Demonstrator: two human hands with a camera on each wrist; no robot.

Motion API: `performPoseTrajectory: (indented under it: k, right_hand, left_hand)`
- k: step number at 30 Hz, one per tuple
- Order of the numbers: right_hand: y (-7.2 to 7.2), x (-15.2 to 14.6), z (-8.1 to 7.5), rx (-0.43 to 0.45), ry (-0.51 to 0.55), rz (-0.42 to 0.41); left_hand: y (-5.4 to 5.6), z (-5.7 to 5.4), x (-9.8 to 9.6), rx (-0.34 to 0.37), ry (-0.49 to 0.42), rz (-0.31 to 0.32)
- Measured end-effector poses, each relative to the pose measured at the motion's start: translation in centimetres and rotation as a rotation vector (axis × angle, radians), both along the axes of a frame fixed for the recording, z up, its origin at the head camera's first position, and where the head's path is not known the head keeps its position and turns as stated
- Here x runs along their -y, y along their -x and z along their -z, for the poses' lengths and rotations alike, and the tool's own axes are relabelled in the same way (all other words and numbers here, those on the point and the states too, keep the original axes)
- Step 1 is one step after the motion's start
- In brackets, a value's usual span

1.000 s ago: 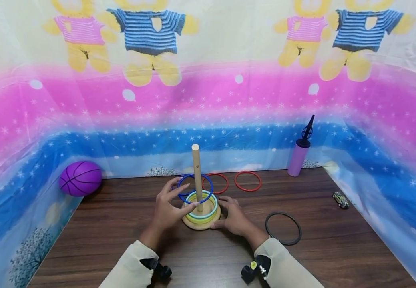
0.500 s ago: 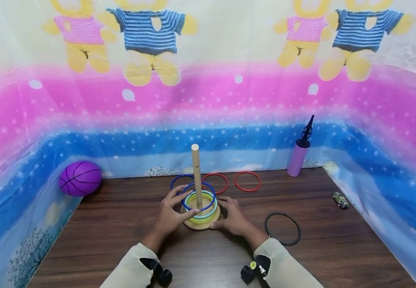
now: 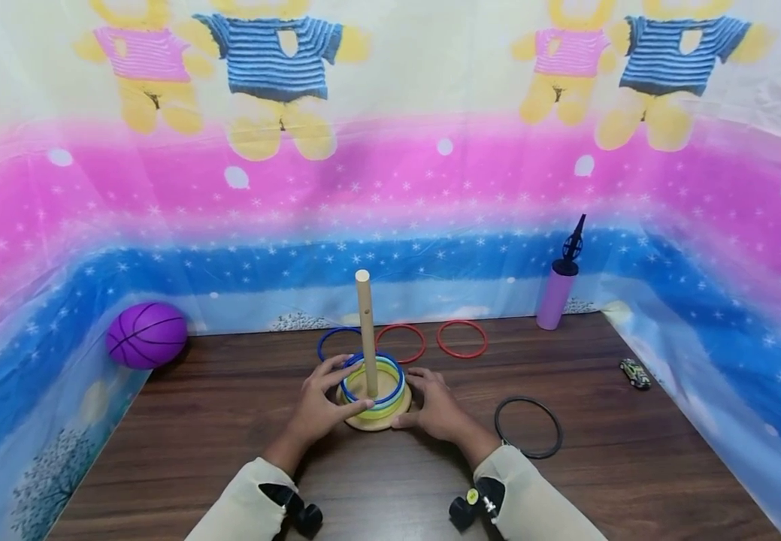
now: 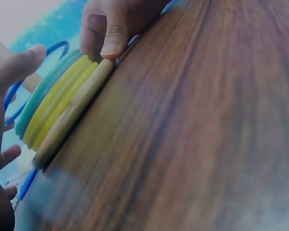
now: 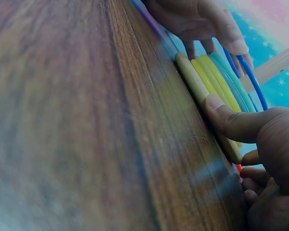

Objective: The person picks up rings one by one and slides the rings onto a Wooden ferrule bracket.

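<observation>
A wooden peg (image 3: pixel 366 330) stands upright on a round wooden base (image 4: pixel 72 120). Yellow rings (image 4: pixel 62 98) lie stacked around it, with teal rings (image 4: pixel 42 89) on top. My left hand (image 3: pixel 319 406) pinches a blue ring (image 5: pixel 255 81) between thumb and fingers. That ring encircles the peg, slightly tilted and close over the teal rings. On the other side my right hand (image 3: pixel 436 408) grips the base, its thumb (image 5: pixel 226 115) on the near edge and its fingers around the right side.
Behind the peg lie another blue ring (image 3: pixel 320 342) and two red rings (image 3: pixel 425 344). A black ring (image 3: pixel 561 432) is right of my right wrist. A purple ball (image 3: pixel 146 336), a pump (image 3: pixel 556 297) and a toy car (image 3: pixel 634 374) sit near the table's edges.
The left hand's blue ring has come down around the peg from higher up, close to the stack. The other blue ring stays behind on the table. My right hand keeps its place on the base.
</observation>
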State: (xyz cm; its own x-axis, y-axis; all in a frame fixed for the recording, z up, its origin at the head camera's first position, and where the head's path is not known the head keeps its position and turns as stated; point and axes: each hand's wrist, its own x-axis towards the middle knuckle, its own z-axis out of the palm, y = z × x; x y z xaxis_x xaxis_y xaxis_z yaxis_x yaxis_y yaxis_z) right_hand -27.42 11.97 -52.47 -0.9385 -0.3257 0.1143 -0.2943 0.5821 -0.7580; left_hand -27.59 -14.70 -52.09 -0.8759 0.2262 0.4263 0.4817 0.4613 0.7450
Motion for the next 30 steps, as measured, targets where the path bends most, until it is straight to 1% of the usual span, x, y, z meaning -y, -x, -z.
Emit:
performPoseTrajectory:
  k: [6,9,13,17,24,30]
  right_hand:
    - [-0.04,0.05,0.04,0.002,0.008,0.003]
    - [0.0,0.01,0.0,0.003,0.006,0.01]
    - [0.0,0.02,0.07,0.004,0.002,0.011]
    - [-0.05,0.05,0.05,0.007,0.003,0.009]
    - [-0.12,0.08,-0.07,0.006,-0.001,0.012]
    - [-0.11,0.11,-0.1,0.012,0.0,0.012]
  left_hand:
    - [-0.07,-0.03,-0.01,0.04,0.012,-0.002]
    - [0.06,0.09,-0.14,0.057,-0.018,0.007]
    - [0.12,0.26,-0.21,0.084,-0.053,0.004]
    - [0.06,0.22,-0.2,0.098,-0.035,-0.012]
    - [0.2,0.28,-0.02,0.05,0.023,-0.019]
    - [0.34,0.44,0.02,0.019,0.05,-0.025]
